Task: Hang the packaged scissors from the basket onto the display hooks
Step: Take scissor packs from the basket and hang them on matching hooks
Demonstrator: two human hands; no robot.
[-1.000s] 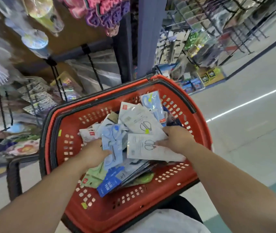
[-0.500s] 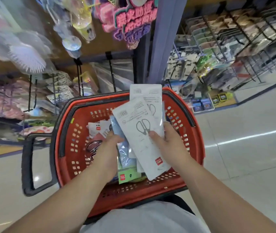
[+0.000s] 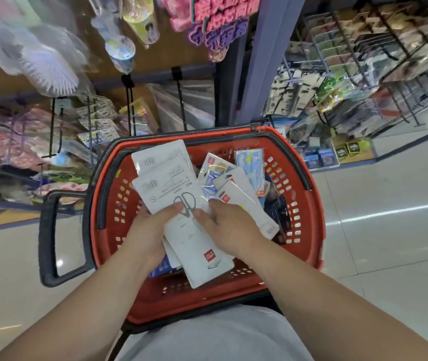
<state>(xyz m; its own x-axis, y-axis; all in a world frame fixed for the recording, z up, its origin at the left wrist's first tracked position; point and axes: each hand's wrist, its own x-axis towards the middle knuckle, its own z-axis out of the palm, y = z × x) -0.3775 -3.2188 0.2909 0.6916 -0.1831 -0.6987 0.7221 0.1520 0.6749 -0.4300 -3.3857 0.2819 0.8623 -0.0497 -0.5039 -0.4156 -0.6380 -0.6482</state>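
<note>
A red plastic basket [image 3: 309,220] stands in front of me with several scissor packs in it. My left hand [image 3: 153,230] grips a stack of white packaged scissors [image 3: 171,188] above the basket, thumb on the front pack. My right hand [image 3: 223,222] touches the same stack's right edge, and its fingers lie over another white pack [image 3: 244,201] to the right. More blue and white scissor packs [image 3: 250,165] lie at the basket's far side. Black display hooks [image 3: 181,100] hang on the shelf wall behind the basket.
The basket's black handle [image 3: 47,238] sticks out to the left. Shelves of hanging goods [image 3: 38,142] fill the left side, and a wire rack [image 3: 364,74] with packets stands at the right. A blue pillar [image 3: 265,61] rises behind the basket. Tiled floor [image 3: 390,230] lies to the right.
Both hands lifted a stack of white scissor packs out of the basket. The stack has since shifted left and tilted, and my right hand has slid toward another pack on the right.
</note>
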